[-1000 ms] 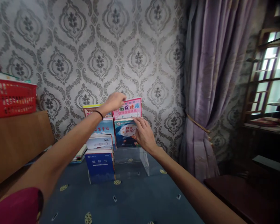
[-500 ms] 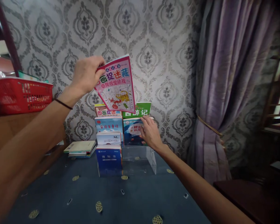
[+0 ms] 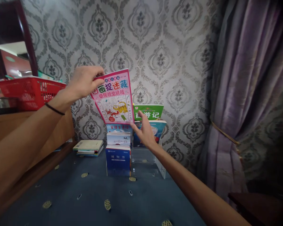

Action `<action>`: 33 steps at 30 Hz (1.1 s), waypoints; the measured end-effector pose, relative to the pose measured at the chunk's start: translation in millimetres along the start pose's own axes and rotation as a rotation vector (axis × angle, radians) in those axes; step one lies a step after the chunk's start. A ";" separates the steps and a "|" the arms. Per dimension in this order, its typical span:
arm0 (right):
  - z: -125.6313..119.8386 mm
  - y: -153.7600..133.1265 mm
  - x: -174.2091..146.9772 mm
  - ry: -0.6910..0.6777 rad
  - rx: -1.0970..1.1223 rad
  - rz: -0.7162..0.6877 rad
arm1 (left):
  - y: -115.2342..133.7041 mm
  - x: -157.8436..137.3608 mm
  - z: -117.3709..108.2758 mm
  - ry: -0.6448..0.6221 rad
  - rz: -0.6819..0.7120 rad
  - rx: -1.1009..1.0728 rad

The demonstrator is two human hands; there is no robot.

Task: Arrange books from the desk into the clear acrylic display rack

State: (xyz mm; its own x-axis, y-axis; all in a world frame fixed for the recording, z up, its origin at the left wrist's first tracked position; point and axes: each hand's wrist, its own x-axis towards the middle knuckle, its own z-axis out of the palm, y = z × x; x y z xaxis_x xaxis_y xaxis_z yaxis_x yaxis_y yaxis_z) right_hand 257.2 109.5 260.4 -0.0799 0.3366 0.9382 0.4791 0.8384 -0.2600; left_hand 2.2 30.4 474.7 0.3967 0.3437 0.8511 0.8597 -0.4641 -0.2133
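My left hand (image 3: 88,82) is closed on the upper left corner of a pink book (image 3: 114,99), its cover printed with a yellow cat and a red fox. The book hangs slightly tilted in front of the upper part of a clear tiered stand (image 3: 160,166). Beside its lower right corner is my right hand (image 3: 144,129), thumb and fingers apart; whether the thumb touches the corner I cannot tell. Behind that hand stand a green book (image 3: 156,112) and a dark blue picture book (image 3: 160,128). On the stand's left side are a light blue book (image 3: 117,127), a white book (image 3: 117,140) and a blue booklet (image 3: 118,161).
A small pile of books (image 3: 88,147) lies left of the stand on the dark patterned tablecloth (image 3: 84,194). Farther left, a red basket (image 3: 35,92) and a metal pot (image 3: 2,105) sit on a wooden cabinet (image 3: 58,135). A purple curtain (image 3: 235,94) hangs at right.
The pink book has come down, now covering the similar book behind it. My right hand has moved from the dark blue book's top to the pink book's lower corner. The view has shifted left.
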 end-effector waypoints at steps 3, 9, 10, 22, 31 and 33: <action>4.1 -18.4 22.5 -0.098 0.391 0.100 | 2.9 -4.0 3.6 -0.047 0.023 -0.027; -2.8 -40.9 42.4 0.038 0.623 0.216 | 10.6 -11.8 10.8 0.015 -0.085 -0.267; -4.7 -43.3 44.6 0.088 0.611 0.207 | 11.7 -14.1 13.5 0.059 -0.145 -0.340; 3.5 -63.4 70.9 0.103 0.771 0.260 | 27.1 -53.0 59.9 -0.052 -0.632 -1.320; 22.9 -56.4 65.9 -0.015 0.962 0.408 | 8.7 -67.1 68.1 -0.049 -0.676 -1.450; 28.0 -54.0 58.3 0.021 0.984 0.436 | 5.4 -74.1 69.5 -0.025 -0.685 -1.385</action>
State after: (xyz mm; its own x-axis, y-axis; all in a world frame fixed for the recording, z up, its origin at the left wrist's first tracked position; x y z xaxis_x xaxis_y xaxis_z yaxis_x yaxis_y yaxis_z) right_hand 202.1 95.9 322.7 -0.0524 0.6903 0.7216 -0.4523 0.6278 -0.6335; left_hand -0.3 59.2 377.2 0.0817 0.8060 0.5862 -0.0825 -0.5807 0.8099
